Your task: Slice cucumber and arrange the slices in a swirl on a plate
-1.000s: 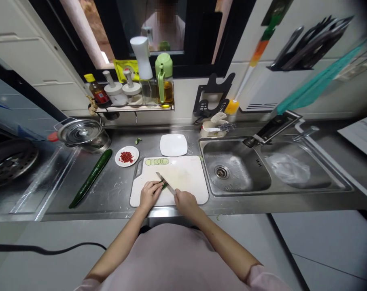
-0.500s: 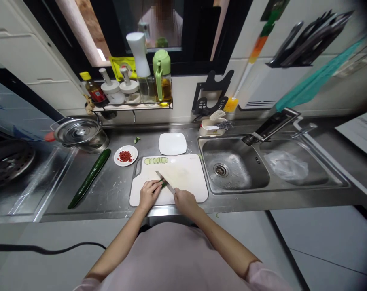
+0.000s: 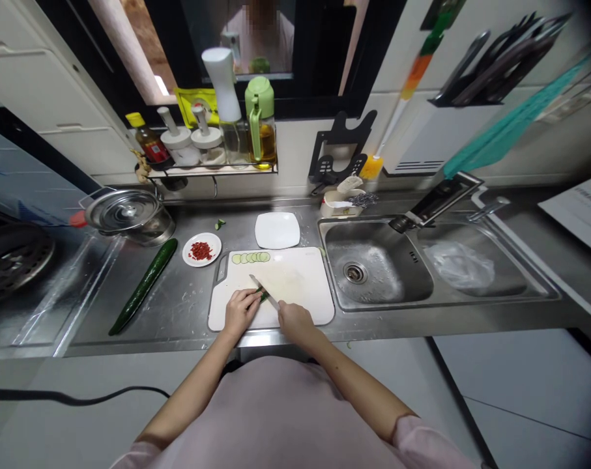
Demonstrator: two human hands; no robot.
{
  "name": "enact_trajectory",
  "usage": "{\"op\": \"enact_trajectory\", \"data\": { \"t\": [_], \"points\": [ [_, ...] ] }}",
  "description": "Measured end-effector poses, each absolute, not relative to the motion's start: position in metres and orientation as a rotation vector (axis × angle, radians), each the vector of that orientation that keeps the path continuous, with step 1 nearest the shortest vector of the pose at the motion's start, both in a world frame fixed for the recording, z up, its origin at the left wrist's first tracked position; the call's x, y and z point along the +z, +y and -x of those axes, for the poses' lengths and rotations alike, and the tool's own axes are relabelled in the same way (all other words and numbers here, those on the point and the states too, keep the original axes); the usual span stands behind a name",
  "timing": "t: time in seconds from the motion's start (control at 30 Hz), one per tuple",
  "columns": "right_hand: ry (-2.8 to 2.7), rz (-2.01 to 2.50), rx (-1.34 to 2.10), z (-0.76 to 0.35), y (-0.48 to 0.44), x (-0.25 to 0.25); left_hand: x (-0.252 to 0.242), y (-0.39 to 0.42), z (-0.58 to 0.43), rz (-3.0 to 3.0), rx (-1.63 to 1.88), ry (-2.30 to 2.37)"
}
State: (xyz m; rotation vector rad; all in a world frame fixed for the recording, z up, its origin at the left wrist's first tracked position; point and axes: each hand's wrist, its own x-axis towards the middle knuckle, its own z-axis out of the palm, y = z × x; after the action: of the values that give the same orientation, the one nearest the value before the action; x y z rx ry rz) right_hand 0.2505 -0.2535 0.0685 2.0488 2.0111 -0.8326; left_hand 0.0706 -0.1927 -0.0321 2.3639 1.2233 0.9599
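My right hand (image 3: 295,322) is closed round the handle of a kitchen knife (image 3: 266,292), whose blade slants up and left over the white cutting board (image 3: 315,286). With bent fingers, my left hand (image 3: 241,309) presses a small dark green piece of cucumber (image 3: 263,296) against the board, right beside the blade. Most of that piece is hidden by the fingers and knife. A row of pale cucumber slices (image 3: 251,258) lies along the board's upper left edge. Left of the board, a whole cucumber (image 3: 144,286) rests diagonally on the steel counter.
Behind the board is a white square plate (image 3: 277,230). A small plate (image 3: 202,260) of chopped red pieces and green cucumber scraps (image 3: 219,224) sit to the left. A lidded steel pot (image 3: 129,215) stands at back left. The double sink (image 3: 378,280) adjoins the board's right side.
The knife and my right hand have shifted very slightly left. My left hand keeps its hold on the cucumber piece. The whole view has moved a little.
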Motion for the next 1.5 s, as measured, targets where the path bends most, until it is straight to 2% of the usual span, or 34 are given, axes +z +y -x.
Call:
{"op": "enact_trajectory", "data": {
  "t": [1.5],
  "points": [
    [1.985,-2.004,-0.868,-0.247,-0.246,0.056,-0.030,-0.182,-0.071,-2.290,0.930,1.220]
  ]
}}
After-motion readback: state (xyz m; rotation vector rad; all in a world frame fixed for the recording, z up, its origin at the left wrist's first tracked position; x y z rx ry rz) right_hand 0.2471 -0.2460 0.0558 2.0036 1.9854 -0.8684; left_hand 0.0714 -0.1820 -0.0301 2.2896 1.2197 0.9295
